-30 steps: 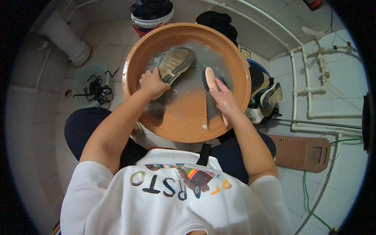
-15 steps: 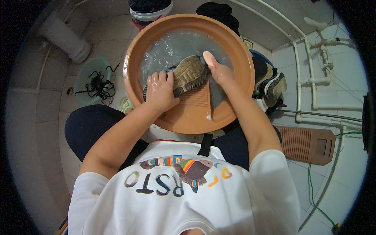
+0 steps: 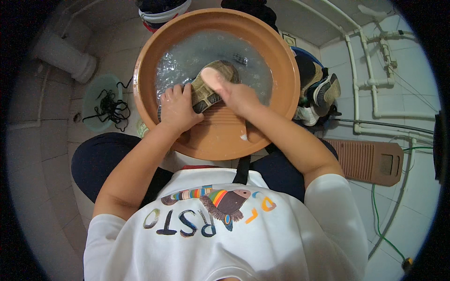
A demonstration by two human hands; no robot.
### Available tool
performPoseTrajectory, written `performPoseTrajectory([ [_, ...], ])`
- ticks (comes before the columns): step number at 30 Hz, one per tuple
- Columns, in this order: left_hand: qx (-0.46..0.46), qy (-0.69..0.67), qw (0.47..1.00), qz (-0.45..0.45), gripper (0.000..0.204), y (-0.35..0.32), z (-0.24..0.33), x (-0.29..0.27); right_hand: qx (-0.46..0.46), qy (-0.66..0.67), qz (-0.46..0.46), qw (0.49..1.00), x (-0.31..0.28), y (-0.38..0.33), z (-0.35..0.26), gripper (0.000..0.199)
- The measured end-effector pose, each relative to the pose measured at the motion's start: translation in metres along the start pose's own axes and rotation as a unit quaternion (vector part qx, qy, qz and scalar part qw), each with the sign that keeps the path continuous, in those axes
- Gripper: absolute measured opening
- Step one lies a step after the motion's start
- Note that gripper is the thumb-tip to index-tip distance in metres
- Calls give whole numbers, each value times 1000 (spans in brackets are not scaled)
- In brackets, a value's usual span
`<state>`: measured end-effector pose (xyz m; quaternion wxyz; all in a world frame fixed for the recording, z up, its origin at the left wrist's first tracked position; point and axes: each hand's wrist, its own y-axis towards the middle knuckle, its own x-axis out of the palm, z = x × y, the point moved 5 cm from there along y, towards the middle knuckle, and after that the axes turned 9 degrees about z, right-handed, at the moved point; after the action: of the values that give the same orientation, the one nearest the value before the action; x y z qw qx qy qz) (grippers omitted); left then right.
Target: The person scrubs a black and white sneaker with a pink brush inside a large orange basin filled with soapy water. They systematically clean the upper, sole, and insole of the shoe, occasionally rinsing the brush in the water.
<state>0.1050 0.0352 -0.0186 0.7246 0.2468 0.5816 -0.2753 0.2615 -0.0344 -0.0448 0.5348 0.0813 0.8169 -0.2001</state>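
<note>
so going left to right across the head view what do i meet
black laces → left hand → brush → right hand → piled shoes → brown washboard

A brown washboard (image 3: 365, 161) (ridged face) near white pipes (image 3: 356, 105)

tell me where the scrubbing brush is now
In the head view, the pink-backed scrubbing brush is in the right hand, over the sole-up sneaker, right of the left hand and above the orange basin.
</note>
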Motion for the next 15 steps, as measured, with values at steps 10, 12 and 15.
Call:
performPoseTrajectory([
  [10, -3, -8, 1000, 18, 80, 1, -2, 0, 140, 47, 144, 979, 44, 71, 137, 41],
  [12, -1, -3, 999, 32, 80, 0, -2, 0, 170, 26, 116, 978, 43, 68, 139, 41],
  [15, -22, -7, 1000, -17, 83, 3, -1, 2, 209, 26, 130, 969, 27, 70, 139, 41],
])
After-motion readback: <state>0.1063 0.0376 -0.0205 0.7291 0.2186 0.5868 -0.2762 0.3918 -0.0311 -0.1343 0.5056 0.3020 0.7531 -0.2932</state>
